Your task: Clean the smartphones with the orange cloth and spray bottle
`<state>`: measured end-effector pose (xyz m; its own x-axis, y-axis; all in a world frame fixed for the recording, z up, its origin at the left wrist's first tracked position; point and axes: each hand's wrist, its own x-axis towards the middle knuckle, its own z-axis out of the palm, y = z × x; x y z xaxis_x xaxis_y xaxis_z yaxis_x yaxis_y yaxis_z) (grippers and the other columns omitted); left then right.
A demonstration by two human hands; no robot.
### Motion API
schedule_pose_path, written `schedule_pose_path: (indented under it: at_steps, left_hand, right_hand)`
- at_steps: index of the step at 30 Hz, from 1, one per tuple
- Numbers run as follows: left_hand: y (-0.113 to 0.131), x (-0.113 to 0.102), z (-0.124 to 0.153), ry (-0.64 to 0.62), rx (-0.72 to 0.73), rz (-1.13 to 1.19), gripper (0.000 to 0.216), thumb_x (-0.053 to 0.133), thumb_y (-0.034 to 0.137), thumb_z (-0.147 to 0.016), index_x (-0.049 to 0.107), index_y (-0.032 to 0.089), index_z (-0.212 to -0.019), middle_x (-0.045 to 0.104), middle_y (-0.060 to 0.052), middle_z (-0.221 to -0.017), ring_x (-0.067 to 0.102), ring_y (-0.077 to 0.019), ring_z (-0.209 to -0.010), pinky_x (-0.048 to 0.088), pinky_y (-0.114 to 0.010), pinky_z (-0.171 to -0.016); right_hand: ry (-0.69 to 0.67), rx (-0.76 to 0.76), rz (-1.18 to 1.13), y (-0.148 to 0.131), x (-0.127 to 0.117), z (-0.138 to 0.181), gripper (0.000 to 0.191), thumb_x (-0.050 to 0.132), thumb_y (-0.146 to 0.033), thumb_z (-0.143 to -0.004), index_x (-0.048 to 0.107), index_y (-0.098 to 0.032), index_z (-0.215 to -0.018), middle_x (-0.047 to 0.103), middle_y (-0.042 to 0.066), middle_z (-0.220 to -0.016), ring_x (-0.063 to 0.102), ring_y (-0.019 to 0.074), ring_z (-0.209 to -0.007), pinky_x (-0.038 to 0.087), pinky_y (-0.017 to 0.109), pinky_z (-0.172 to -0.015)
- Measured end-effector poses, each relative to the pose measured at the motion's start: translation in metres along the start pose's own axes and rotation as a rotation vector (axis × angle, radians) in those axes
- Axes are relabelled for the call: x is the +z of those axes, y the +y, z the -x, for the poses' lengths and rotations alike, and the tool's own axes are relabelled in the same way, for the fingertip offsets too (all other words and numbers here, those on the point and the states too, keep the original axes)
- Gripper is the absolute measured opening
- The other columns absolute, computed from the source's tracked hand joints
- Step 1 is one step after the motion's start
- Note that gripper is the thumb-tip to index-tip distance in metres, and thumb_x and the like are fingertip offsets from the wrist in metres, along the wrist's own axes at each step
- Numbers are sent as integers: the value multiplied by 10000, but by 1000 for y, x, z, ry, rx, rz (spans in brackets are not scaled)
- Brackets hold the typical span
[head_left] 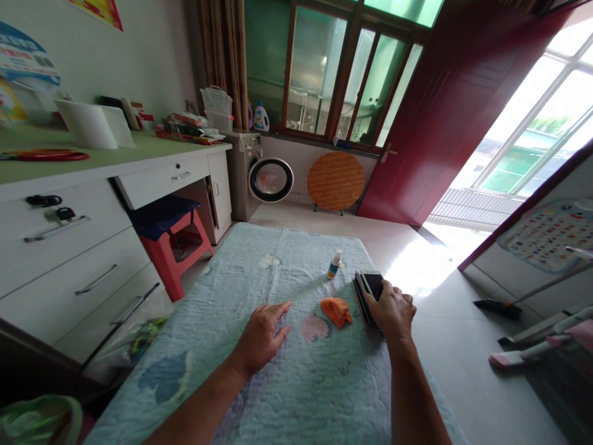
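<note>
My left hand (263, 337) rests on the light blue quilted cover (217, 346), fingers stretched out and holding nothing. At the cover's right edge, my right hand (393, 311) is closed round a smartphone (373, 282), thumb on its left side and fingers over its right. Under the smartphone lies a stack of flat, dark devices (361, 304); how many there are is hidden. Between my hands lies a crumpled orange cloth (337, 311). A small spray bottle (334, 265) with a white cap and a blue and orange label stands upright beyond the cloth.
To the left is a white desk (162, 170) with drawers, and a red stool (178, 247) under it. A washing machine (241, 176) has its round door open. A round wooden tabletop (336, 181) leans by the wall. A broom (498, 308) lies right, near the red door (445, 117).
</note>
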<state>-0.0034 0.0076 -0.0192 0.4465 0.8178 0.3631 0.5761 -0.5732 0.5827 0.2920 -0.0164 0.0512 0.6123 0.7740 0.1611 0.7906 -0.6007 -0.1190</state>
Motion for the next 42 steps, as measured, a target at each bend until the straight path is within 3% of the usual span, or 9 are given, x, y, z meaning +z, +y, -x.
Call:
schedule_pose_path:
  at_steps: [13, 19, 27, 36, 39, 42]
  left_hand:
    - [4, -4, -2, -2, -5, 1, 441, 618, 163, -778, 599, 218, -1216, 714, -59, -1065, 655, -230, -995, 491, -401, -949]
    - [2, -3, -1, -9, -6, 3, 436, 606, 161, -788, 592, 221, -1219, 712, -58, -1073, 651, -227, -1001, 481, -404, -959]
    - [3, -3, -1, -23, -17, 2, 439, 614, 151, -785, 588, 226, -1217, 708, -52, -1093, 651, -226, -1027, 481, -404, -968]
    - [1, -2, 0, -46, -17, 3, 437, 607, 156, -802, 576, 182, -1238, 698, -76, -1114, 637, -242, -1039, 457, -456, -998]
    - [0, -1, -1, -29, 5, -7, 434, 609, 164, -804, 582, 165, -1237, 679, -94, -1159, 620, -251, -1068, 461, -454, -996]
    - [-1, 0, -1, 30, 38, -6, 435, 623, 208, -810, 585, 169, -1242, 634, -108, -1246, 575, -263, -1159, 452, -448, -1019]
  right_hand:
    - [-36, -9, 17, 1, 2, -1, 631, 506, -558, -844, 501, -150, -1324, 596, 178, -1209, 518, 364, -1127, 398, 449, -898]
    - [-43, -6, -5, 0, 2, 1, 722, 535, -603, -804, 463, -144, -1356, 585, 181, -1220, 521, 372, -1116, 403, 446, -891]
    - [-29, 30, -51, -1, 2, 2, 649, 524, -452, -807, 450, -138, -1370, 606, 159, -1199, 538, 365, -1095, 416, 434, -887]
    - [-33, 16, -89, 6, 5, -2, 685, 550, -493, -782, 457, -151, -1368, 603, 153, -1224, 536, 372, -1107, 425, 439, -891]
    - [-27, 7, -182, 13, 6, -6, 723, 529, -590, -782, 480, -147, -1352, 605, 168, -1228, 539, 368, -1122, 423, 431, -896]
    - [-11, 47, -426, 27, 4, -12, 655, 415, -607, -837, 553, -131, -1266, 637, 174, -1172, 591, 304, -1058, 444, 367, -846]
